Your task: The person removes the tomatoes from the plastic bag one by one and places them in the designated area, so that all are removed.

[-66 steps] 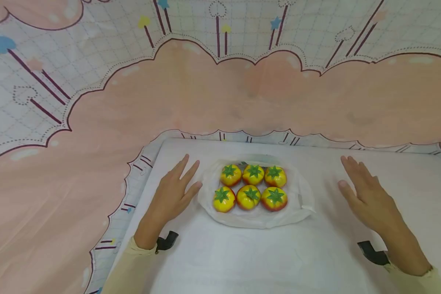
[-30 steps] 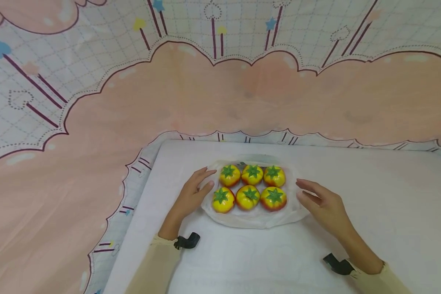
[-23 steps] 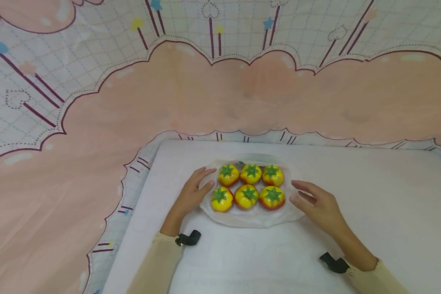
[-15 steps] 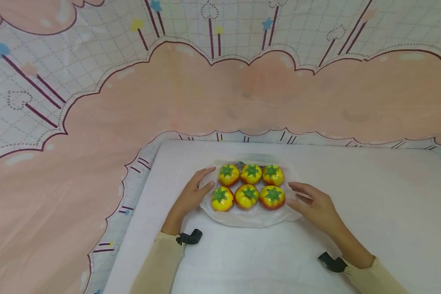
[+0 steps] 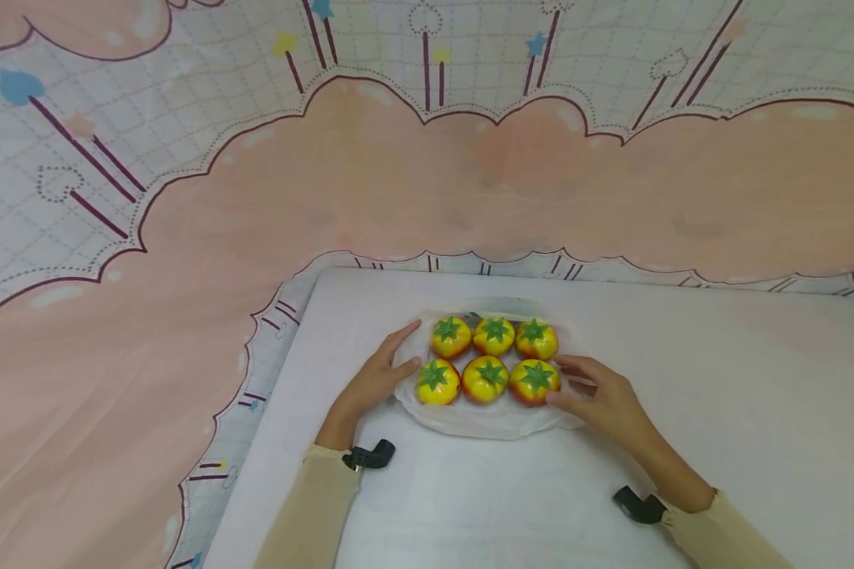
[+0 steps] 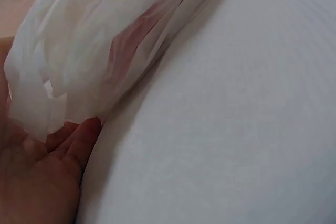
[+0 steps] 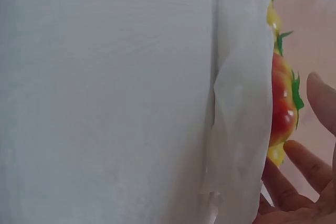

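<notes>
Several glossy yellow-red, tomato-like fruits with green star-shaped tops sit in two rows in a thin white plastic bag (image 5: 477, 420), whose sides are turned down around them. My left hand (image 5: 370, 386) is at the bag's left side, thumb and index finger spread; in the left wrist view its fingertips (image 6: 90, 124) are at the bag's lower edge. My right hand (image 5: 610, 401) is at the bag's right side, fingers loosely bent, its thumb and fingertips right beside the front right fruit (image 5: 536, 381). In the right wrist view the thumb (image 7: 321, 98) stands off from the red side of a fruit (image 7: 281, 98).
The bag rests on a white-covered table (image 5: 484, 498). Behind and to the left hangs a peach and white patterned cloth (image 5: 434, 190). Black wrist straps (image 5: 370, 454) are worn at both sleeves.
Both hands have come inward from wide apart to the bag's sides. Over the last half second the right hand has drawn closer to the front right fruit; the fruits keep their rows.
</notes>
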`<state>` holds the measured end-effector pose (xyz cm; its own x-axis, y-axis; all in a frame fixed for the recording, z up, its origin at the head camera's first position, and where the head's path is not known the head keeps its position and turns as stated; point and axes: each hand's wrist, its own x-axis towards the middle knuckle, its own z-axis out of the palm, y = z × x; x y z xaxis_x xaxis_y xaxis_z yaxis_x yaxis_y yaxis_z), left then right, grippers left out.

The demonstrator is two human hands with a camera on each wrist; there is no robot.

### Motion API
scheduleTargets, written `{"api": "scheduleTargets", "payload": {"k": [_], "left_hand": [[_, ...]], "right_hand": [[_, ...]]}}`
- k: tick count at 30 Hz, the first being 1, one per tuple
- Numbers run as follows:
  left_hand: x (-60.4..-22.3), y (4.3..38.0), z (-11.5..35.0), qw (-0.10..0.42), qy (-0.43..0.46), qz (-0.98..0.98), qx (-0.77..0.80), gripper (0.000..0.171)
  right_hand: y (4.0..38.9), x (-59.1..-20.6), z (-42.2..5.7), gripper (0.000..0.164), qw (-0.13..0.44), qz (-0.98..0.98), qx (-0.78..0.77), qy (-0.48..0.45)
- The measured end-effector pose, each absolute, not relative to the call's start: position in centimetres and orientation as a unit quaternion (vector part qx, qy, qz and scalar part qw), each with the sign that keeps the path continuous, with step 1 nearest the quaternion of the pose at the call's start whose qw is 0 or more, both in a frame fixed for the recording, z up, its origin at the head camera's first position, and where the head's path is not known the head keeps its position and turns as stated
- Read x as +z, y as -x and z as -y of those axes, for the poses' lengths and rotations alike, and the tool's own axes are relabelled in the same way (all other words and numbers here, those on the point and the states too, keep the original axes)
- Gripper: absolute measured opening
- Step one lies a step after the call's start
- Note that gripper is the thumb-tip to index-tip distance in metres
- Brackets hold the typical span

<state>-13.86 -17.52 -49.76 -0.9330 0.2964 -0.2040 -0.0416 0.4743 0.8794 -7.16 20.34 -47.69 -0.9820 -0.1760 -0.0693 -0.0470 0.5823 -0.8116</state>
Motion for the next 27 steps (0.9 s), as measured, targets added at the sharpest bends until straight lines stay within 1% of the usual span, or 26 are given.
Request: {"api": "scheduleTargets", "payload": {"k": [3,11,21,27], "left_hand": [[-49.86,13.97,17.41,0.172,-0.083,-0.843,0.503,0.066],[-49.85,13.85,17.51,0.164,-0.083,-0.844,0.504,0.067],[-50.09,13.90,17.49,0.170,-0.075,-0.841,0.508,0.066],[-49.93,13.80,17.53,0.172,-0.076,-0.840,0.508,0.066]], "right_hand": [[7.32,-47.86,-20.23,0.067,0.073,-0.890,-0.446,0.063],[7.67,-47.82,-19.80,0.073,0.078,-0.898,-0.428,0.064],[7.86,-47.85,-19.65,0.074,0.084,-0.907,-0.406,0.077],[8.07,-47.93,-19.57,0.073,0.078,-0.911,-0.394,0.089]]}}
